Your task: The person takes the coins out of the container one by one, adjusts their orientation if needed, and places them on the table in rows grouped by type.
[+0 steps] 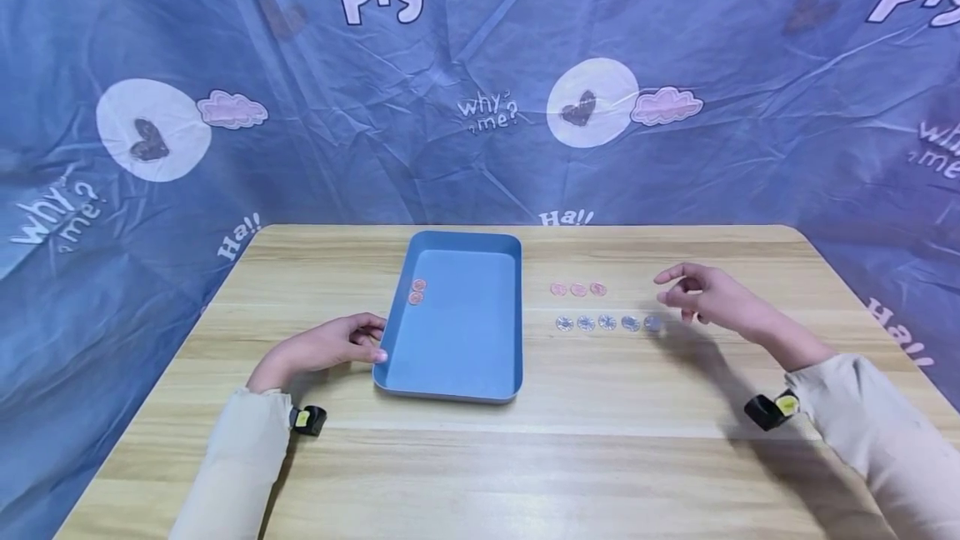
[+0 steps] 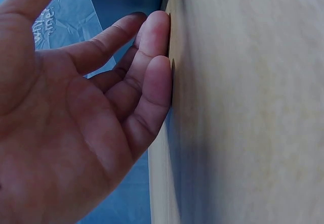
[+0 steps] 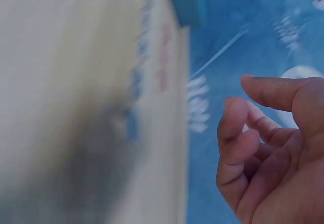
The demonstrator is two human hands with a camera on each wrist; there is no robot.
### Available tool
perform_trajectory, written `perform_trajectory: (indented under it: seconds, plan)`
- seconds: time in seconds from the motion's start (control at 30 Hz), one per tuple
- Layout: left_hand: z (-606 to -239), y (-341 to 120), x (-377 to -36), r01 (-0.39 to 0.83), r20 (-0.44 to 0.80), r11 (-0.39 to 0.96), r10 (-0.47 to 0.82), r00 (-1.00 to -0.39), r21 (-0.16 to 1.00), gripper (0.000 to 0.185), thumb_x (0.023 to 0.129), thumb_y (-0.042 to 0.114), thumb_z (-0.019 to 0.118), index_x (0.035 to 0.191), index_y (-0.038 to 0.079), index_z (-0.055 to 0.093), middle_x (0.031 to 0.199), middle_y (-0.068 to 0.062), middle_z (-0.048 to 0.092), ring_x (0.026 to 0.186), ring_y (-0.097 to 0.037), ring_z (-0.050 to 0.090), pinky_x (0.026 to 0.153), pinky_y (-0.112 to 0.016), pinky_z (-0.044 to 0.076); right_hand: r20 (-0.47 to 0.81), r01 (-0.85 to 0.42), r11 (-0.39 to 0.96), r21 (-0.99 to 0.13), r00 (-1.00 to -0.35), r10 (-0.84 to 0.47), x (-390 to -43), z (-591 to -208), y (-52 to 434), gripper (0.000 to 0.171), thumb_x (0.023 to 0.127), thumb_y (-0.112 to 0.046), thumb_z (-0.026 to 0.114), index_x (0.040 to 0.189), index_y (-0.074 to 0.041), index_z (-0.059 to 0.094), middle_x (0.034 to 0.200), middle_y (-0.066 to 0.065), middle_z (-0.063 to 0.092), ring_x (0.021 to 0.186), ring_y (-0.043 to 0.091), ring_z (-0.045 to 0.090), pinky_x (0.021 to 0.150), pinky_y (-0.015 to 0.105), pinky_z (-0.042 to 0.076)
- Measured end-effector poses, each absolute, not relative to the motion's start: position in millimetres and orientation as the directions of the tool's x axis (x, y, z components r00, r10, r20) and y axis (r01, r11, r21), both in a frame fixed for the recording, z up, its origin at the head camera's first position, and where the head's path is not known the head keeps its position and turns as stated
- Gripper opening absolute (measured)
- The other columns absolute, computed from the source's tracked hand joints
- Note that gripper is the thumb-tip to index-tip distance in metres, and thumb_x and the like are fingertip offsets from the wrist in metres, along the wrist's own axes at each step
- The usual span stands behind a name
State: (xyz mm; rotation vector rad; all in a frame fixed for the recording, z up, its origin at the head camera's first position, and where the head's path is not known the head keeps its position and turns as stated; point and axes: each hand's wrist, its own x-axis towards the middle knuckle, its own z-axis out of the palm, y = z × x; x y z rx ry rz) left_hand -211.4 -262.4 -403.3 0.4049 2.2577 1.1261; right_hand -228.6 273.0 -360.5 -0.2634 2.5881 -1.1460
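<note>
A shallow blue tray (image 1: 450,393) lies on the table, with two copper-coloured coins (image 1: 416,297) inside by its left wall. At the tray's near left corner is my left hand (image 1: 330,346), its thumb touching the rim. In the left wrist view the left fingers (image 2: 154,37) are loosely bent beside the tabletop, with the thumb spread away. To the right of the tray are a row of three copper-coloured coins (image 1: 578,290) and, nearer, a row of several silver coins (image 1: 607,322). My right hand (image 1: 708,297) hovers beyond the rows' right end, fingers loosely bent, holding nothing.
The light wooden table (image 1: 480,473) ends at a blue printed cloth (image 1: 465,165) hanging behind and at the sides. Black wrist cameras (image 1: 767,412) sit at both cuffs. The right arm casts a shadow across the wood.
</note>
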Motion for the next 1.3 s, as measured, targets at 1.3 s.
perform_trajectory:
  seconds: [1.3]
  plan:
    - [-406, -264, -213, 0.027, -0.351, 0.596, 0.509, -0.786, 0.802, 0.068, 0.089, 0.029, 0.07, 0.138, -0.009, 0.04, 0.125, -0.019, 0.057, 0.104, -0.019, 0.057, 0.093, -0.031, 0.046, -0.186, 0.002, 0.311, -0.951, -0.804, -0.565, -279, -345, 24, 0.031, 0.092, -0.017, 0.065, 0.122, -0.011, 0.059, 0.089, 0.001, 0.069, 0.073, 0.024, 0.059, 0.06, 0.028, 0.043]
